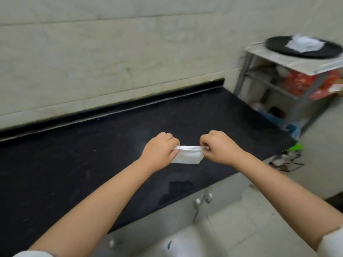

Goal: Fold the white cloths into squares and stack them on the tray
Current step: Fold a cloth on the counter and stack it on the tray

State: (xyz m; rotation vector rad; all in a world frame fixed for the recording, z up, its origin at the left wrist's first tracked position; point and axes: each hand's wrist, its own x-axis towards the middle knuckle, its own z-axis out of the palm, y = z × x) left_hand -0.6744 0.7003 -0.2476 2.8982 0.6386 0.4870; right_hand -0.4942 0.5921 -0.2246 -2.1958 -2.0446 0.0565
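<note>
A small folded white cloth (188, 155) hangs just above the black countertop (92, 164), held by its top edge. My left hand (159, 149) pinches its left corner and my right hand (220, 147) pinches its right corner. At the far right a round black tray (278, 46) rests on a metal rack and carries a stack of folded white cloths (304, 43).
The metal rack (289, 86) at the right holds red packages and other clutter on its lower shelves. A tiled wall runs behind the counter. White cabinet doors with knobs (203, 198) sit below the counter's front edge. Clutter lies on the floor at right (287, 160).
</note>
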